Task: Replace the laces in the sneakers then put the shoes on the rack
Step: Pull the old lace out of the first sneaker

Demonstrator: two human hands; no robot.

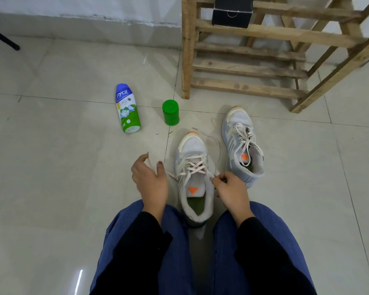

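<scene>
Lace (pixel 193 166) on near sneaker (pixel 192 146) is limp, light; left hand (pixel 150 180) and right hand (pixel 231 189) grips each pinch it, so I'd hold near tips.

place: home entryway | cues: glossy tiled floor (pixel 51 145); wooden shoe rack (pixel 254 50); talc bottle (pixel 127 108)

The one camera, worn on the head, is looking forward and steeply down over the person's knees (pixel 262 241) — it is sitting close above the nearer sneaker (pixel 192 149) and taking in the tiled floor (pixel 51 167) out to the wooden rack (pixel 275 33) and the wall (pixel 83 9) at the top of its wide view.
</scene>
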